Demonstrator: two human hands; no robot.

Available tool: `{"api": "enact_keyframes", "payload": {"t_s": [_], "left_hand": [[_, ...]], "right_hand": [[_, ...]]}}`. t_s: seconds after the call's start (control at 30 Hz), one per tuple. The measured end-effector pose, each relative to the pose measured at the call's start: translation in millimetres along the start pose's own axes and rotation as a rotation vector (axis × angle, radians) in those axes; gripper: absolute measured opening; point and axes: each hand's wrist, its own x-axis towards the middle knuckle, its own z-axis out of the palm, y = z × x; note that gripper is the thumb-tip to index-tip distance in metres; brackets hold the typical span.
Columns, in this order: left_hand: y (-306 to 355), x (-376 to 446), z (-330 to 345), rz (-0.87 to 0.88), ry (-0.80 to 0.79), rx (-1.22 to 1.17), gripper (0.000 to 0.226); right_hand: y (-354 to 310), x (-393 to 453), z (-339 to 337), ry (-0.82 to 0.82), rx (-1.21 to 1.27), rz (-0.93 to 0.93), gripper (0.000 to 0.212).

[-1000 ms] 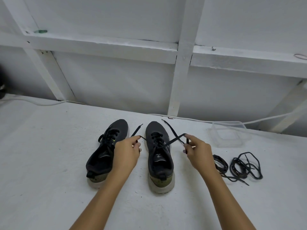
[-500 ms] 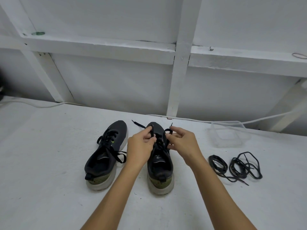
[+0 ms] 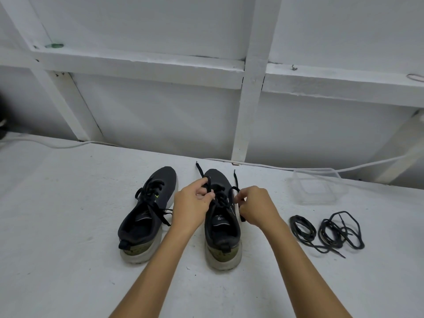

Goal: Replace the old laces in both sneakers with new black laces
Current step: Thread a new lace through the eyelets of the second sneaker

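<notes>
black lace point(image 3: 221, 198) on the right sneaker point(image 3: 221, 216) was pinched by left hand point(image 3: 191, 206) and right hand point(image 3: 257, 206); equal loops and steady tension would have tied it well.

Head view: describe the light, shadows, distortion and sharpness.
Head view: soft, even light with faint shadows under the sneakers; no glare; wide-angle bend in the white beams near the edges; left hand, right hand and spare laces reasonably sharp.
</notes>
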Motion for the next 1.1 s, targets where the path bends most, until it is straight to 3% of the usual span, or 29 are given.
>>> {"api": "enact_keyframes", "payload": {"t_s": [0.2, 0.5, 0.6, 0.67, 0.77, 1.0, 1.1], "left_hand": [[-0.2, 0.2, -0.8, -0.009, -0.005, 0.001, 0.043], [-1.7, -0.4, -1.4, 0.005, 0.004, 0.001, 0.043], [0.9, -1.3, -2.9, 0.016, -0.009, -0.004, 0.044], [2.0, -2.6, -3.0, 0.029, -0.04, -0.022, 0.047], [1.9, -3.9, -2.5, 0.059, -0.074, -0.039, 0.049], [2.1, -2.6, -0.9, 0.073, -0.075, -0.132, 0.019], [0.3, -2.6, -0.5, 0.138, -0.079, -0.085, 0.021]], "right_hand": [[7.7, 2.8, 0.2, -0.062, -0.129, 0.015, 0.044], [4.3, -7.5, -6.4, -0.095, 0.701, -0.004, 0.023], [1.5, -6.8, -4.9, -0.076, 0.824, 0.013, 0.051], [-2.0, -7.1, -4.1, -0.04, 0.825, -0.017, 0.053], [-6.8, -8.9, -6.7, -0.058, 0.895, -0.036, 0.038], [-4.1, -3.8, -1.2, -0.058, 0.677, 0.003, 0.017], [-2.5, -2.9, 2.3, -0.035, 0.707, -0.014, 0.007]]}}
